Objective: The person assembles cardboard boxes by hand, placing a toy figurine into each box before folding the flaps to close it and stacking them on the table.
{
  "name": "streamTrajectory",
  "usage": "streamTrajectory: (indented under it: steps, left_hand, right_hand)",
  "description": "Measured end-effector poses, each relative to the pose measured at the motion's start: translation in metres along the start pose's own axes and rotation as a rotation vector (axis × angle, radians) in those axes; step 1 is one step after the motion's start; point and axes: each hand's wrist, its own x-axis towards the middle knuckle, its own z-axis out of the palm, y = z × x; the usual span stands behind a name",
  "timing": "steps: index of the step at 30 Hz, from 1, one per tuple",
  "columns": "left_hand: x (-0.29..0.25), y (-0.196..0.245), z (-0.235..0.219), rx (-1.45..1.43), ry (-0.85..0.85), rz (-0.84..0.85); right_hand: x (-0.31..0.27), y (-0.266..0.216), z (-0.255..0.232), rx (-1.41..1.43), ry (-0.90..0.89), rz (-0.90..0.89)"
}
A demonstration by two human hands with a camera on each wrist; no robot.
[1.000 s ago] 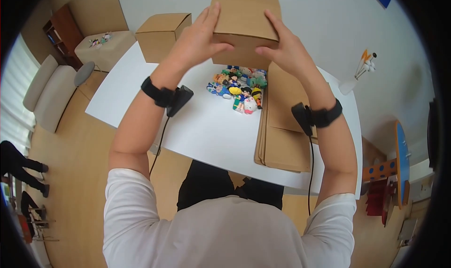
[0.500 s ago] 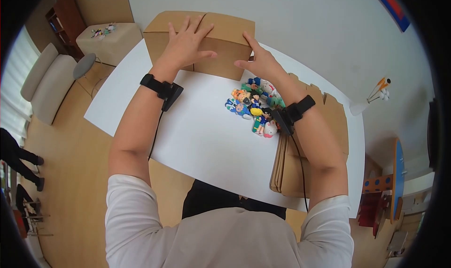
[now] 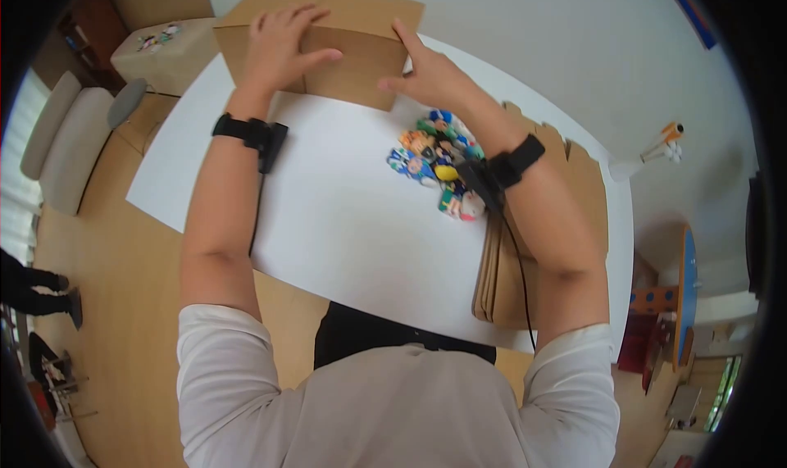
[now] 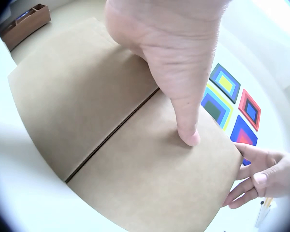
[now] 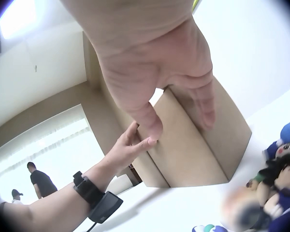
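Note:
Two closed brown cardboard boxes stand side by side at the back left of the white table (image 3: pixel 352 189), with a thin seam between them in the left wrist view. My left hand (image 3: pixel 275 50) lies over the front top edge near that seam, its thumb on the front of the right-hand box (image 3: pixel 357 66). Beyond it the left-hand box (image 4: pixel 82 87) is partly covered by that hand. At the right end, my right hand (image 3: pixel 434 74) has its thumb at the front and straight fingers along the side face. Both boxes sit on the tabletop.
A pile of small toy figures (image 3: pixel 434 152) lies right of the boxes, near my right forearm. Flattened cardboard (image 3: pixel 566 197) is stacked on the table's right side. A white vase (image 3: pixel 627 169) stands at the back right. Cables hang from both wrist cameras.
The right-hand box, held between both hands behind the toy figures a second ago, has moved left and down beside the other box. My left hand has shifted onto the tops near the seam.

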Motion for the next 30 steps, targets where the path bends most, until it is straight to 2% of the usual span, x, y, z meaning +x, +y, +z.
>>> streamTrajectory:
  steps: [6, 11, 15, 18, 21, 24, 25, 28, 30]
  left_hand:
    - [0.004, -0.003, -0.001, 0.056, -0.013, 0.03]
    - [0.005, -0.006, -0.002, 0.093, -0.051, 0.052]
    - [0.009, -0.009, -0.003, 0.135, -0.131, 0.053]
    - [0.014, -0.012, -0.006, 0.034, -0.219, 0.028]
    - [0.027, -0.014, -0.014, 0.207, -0.118, 0.201]
    - [0.045, 0.049, -0.024, -0.099, 0.023, 0.13]
    - [0.046, 0.08, -0.024, -0.159, 0.078, 0.157]
    - [0.03, 0.16, -0.004, -0.619, -0.22, -0.161]
    - [0.016, 0.218, 0.005, -0.769, -0.406, -0.142]
  right_hand:
    - [-0.063, 0.019, -0.07, -0.04, -0.159, -0.044]
    - [-0.155, 0.032, -0.123, 0.006, -0.228, 0.108]
    - [-0.231, 0.052, -0.15, 0.042, -0.209, 0.208]
    - [-0.279, 0.065, -0.169, 0.169, -0.145, 0.293]
    - [-0.321, 0.091, -0.184, 0.283, -0.025, 0.386]
    - [-0.356, 0.131, -0.189, 0.314, 0.148, 0.431]
    - [-0.364, 0.146, -0.187, 0.314, 0.207, 0.438]
    - [-0.381, 0.188, -0.171, 0.201, 0.495, 0.462]
    - [-0.389, 0.199, -0.166, 0.184, 0.479, 0.547]
